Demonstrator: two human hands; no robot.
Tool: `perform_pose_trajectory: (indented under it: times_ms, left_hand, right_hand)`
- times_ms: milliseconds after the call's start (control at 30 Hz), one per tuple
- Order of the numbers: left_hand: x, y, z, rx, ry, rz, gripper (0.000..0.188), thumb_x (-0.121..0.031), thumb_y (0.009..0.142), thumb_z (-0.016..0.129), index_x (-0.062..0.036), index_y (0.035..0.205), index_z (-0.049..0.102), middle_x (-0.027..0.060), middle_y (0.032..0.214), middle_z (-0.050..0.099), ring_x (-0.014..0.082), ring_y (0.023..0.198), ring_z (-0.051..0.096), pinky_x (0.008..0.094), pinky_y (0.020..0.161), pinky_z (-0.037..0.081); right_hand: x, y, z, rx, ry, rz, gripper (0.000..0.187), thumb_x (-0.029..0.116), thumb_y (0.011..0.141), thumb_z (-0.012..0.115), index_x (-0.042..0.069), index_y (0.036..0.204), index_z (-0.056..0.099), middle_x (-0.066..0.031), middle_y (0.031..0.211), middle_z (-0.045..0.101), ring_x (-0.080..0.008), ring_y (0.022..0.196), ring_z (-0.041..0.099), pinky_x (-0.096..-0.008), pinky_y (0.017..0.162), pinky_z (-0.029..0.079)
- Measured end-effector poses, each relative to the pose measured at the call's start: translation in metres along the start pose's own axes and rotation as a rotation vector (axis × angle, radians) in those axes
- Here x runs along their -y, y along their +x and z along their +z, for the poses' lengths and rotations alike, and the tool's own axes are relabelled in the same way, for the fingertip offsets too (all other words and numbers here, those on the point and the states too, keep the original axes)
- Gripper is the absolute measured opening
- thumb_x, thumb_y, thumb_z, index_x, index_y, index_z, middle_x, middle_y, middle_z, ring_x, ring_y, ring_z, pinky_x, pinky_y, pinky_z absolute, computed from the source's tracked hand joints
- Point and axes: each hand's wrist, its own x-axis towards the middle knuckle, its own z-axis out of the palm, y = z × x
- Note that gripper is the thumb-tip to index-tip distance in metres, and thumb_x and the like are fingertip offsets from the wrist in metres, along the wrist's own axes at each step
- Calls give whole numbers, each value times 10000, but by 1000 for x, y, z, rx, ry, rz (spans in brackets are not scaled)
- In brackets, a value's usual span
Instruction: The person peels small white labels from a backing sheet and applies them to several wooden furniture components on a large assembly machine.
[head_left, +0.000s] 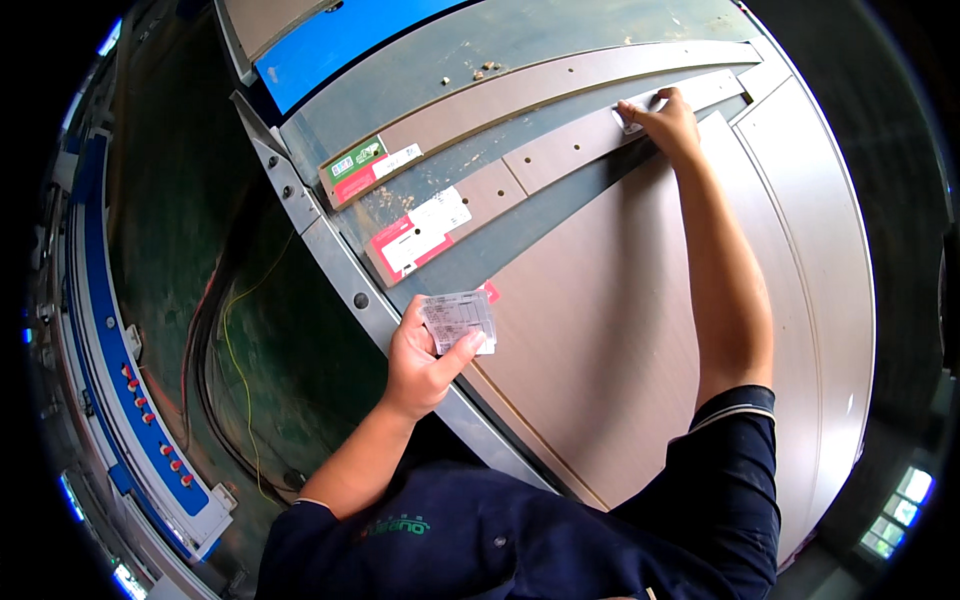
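Head view: big panel (590,310) on the right, slimmer strip (550,165) beyond it, then the right hand (675,125) and left hand (425,365), the left gripping a stack of slips (462,312) under its thumb. The right has fingers bent at what looks like a white label (621,122) toward the strip's right end, can't tell if pinching or pressing; I'd square it up first, then smooth outward.

Workshop: drilled strips (510,95), loose cables (203,340), blue rail (97,250) w/ red fittings (166,450), prob. machinery.
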Motion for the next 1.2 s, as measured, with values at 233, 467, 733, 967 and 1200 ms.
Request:
perform_pose_trajectory:
  times_ms: [233, 467, 733, 967, 1200]
  left_hand:
    - [2, -1, -1, 1, 2, 12, 347, 35, 851, 686, -49, 1143, 519, 57, 1053, 665, 132, 956, 652, 289, 880, 518]
    - [4, -3, -1, 13, -5, 43, 328, 41, 857, 677, -51, 1132, 525, 58, 1046, 668, 130, 942, 654, 290, 879, 519]
    - [2, -1, 2, 8, -7, 46, 343, 44, 859, 672, -46, 1156, 524, 60, 1068, 660, 134, 967, 646, 296, 886, 512]
    - [-1, 1, 3, 22, -13, 57, 360, 38, 860, 677, -30, 1169, 505, 48, 1095, 631, 122, 1002, 623, 286, 912, 489]
    - [7, -3, -5, 32, -35, 75, 334, 28, 890, 649, -40, 1178, 493, 52, 1115, 637, 114, 1022, 622, 290, 921, 493]
  right_hand:
    - [-7, 5, 8, -76, 57, 51, 508, 434, 815, 763, 65, 1142, 644, -188, 1076, 707, -340, 1020, 671, -415, 883, 509]
    - [-16, -8, 10, -17, -53, -143, 768, 592, 765, 745, 47, 1278, 571, -200, 1211, 633, -342, 1151, 599, -457, 991, 416]
    - [-34, 12, 11, 86, 246, -99, 575, 370, 762, 821, 83, 1223, 631, -216, 1045, 705, -351, 988, 680, -408, 874, 514]
    - [-24, -6, 17, -7, 21, -154, 617, 561, 811, 710, 64, 1171, 642, -216, 1138, 668, -363, 1074, 644, -442, 933, 481]
    - [-10, 6, 21, -42, -31, -13, 653, 613, 818, 674, 75, 1185, 625, -197, 1151, 686, -355, 1124, 634, -449, 965, 464]
